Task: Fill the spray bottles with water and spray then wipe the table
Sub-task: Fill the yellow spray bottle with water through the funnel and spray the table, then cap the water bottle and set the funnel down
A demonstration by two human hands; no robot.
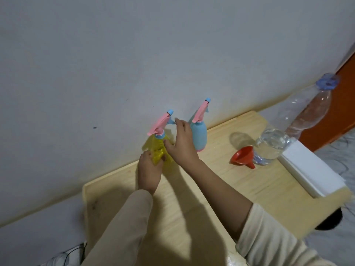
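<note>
Holding the yellow spray bottle (158, 150) upright near the back of the wooden worktop (211, 189), just beside the blue spray bottle (199, 138), your left hand (148, 169) has its fingers closed around the lower body while your right hand (181, 144) rests loosely spread at its shoulder. You can expect thin, light, slightly squashy plastic, so grip the body firmly but gently and turn the pink spray head (159, 124) at its collar.
</note>
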